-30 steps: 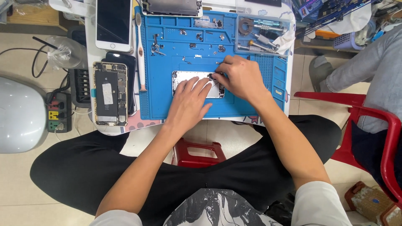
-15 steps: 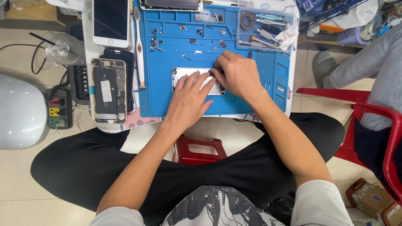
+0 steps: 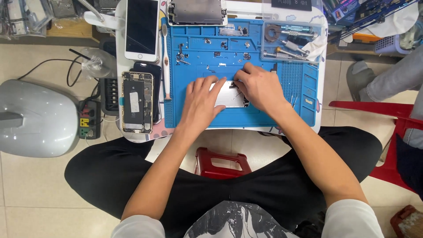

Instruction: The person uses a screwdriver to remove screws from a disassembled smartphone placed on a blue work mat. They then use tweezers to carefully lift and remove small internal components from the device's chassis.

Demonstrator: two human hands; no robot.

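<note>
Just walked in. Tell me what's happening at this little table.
A seated person works over a blue repair mat. The left hand lies flat on a silvery phone part, steadying it, while the right hand presses at its upper right edge. An opened phone lies left of the mat, an intact white phone above it.

Two bare hands, the left hand (image 3: 200, 105) and right hand (image 3: 260, 88), rest on one silver phone part (image 3: 229, 98) mid-mat. One blue work mat (image 3: 246, 66) covers the small table. Along its left edge lie two phones: one white phone (image 3: 142, 28), one opened phone (image 3: 137, 102). One red stool (image 3: 222, 163) stands below.
</note>
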